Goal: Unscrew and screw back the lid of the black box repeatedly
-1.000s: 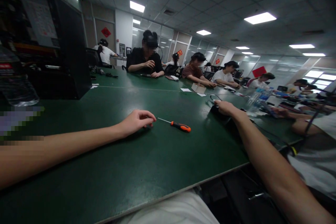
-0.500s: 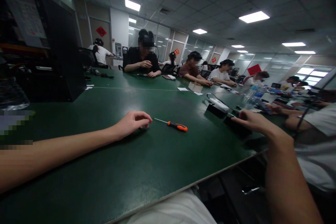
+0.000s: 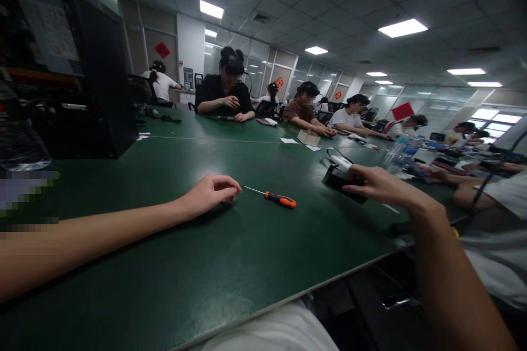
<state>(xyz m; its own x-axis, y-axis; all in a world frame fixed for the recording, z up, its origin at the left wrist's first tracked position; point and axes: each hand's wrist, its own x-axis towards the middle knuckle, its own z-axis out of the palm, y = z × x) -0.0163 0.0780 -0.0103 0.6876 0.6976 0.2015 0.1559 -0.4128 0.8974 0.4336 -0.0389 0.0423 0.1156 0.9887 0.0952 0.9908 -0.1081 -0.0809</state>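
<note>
My left hand [image 3: 212, 196] rests on the green table, fingers loosely bent and holding nothing. Just beyond its fingertips is the metal tip of a screwdriver [image 3: 280, 199] with an orange and black handle, lying flat. At the right, my right hand [image 3: 376, 184] is closed over a flat black object [image 3: 343, 182], thumb on the near side. Part of that object is hidden under the fingers, and its kind is unclear. Directly behind it lies a white device [image 3: 339, 160] with a cable, partly covered.
An open black computer case [image 3: 102, 77] stands at the left, beside a clear plastic bottle [image 3: 22, 142]. A small cardboard box [image 3: 308, 137] and white paper [image 3: 289, 141] lie farther back. Several people sit around the table, one close at my right [image 3: 494, 197].
My right hand has moved left with a black object, bringing it against the black thing before the white device. The left hand and screwdriver stay put; the view shifts slightly.
</note>
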